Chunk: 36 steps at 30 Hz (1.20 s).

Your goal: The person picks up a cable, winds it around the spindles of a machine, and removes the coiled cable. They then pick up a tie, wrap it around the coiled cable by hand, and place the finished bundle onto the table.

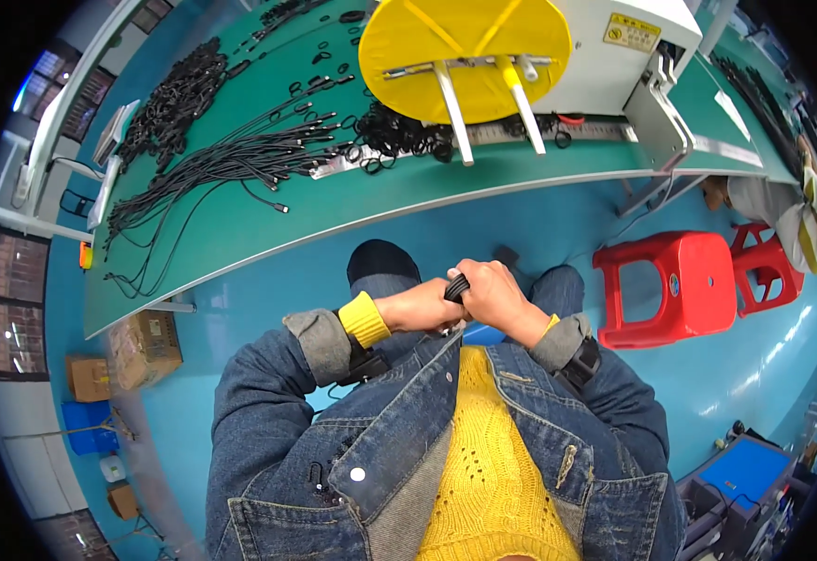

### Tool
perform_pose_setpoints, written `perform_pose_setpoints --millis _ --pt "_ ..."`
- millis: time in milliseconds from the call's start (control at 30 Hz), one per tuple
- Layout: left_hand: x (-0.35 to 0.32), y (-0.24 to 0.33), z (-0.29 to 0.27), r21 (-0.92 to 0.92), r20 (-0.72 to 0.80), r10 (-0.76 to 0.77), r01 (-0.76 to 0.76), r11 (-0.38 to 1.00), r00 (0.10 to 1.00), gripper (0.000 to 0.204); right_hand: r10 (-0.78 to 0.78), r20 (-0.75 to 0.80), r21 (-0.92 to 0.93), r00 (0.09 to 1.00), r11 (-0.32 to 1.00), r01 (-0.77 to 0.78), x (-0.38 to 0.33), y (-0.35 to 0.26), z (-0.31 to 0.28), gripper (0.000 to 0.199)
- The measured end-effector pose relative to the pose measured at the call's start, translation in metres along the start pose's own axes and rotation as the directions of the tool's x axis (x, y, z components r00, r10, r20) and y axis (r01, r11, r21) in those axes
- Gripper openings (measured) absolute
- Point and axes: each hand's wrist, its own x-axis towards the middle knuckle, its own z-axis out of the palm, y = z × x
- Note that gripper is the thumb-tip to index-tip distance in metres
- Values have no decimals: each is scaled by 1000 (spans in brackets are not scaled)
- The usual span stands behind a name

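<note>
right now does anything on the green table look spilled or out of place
Slightly: one plug strays from the cable bunch toward the near side of the table, and some small black rings lie scattered outside their pile, looking untidy.

Noted one small bundle of black cable-like strands (456,288), gathered side by side in a compact, curved hank, slightly tilted, held in the air between left hand (422,306) and right hand (496,295), partly hidden by the grip.
</note>
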Motion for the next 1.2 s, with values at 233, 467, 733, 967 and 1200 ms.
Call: perform_pose_setpoints --millis 233,467,733,967,1200 --pt "-27 2 -19 42 -8 83 -83 996 997 18 -122 147 -64 982 989 132 30 -14 7 11" --pt "-60 -23 -46 -462 79 148 -96 882 986 19 -290 242 13 926 955 296 71 -38 29 16" --pt "-59 -40 -59 -588 -511 215 -521 618 832 13 -410 22 -67 912 909 411 127 -68 1 27" --pt "-49 -5 -91 -328 -762 231 -669 667 605 9 -360 -236 -292 903 912 287 169 -25 22 15" --pt "-14 17 -116 -187 -829 243 -658 729 505 13 127 -41 546 991 833 -84 151 -32 1 17"
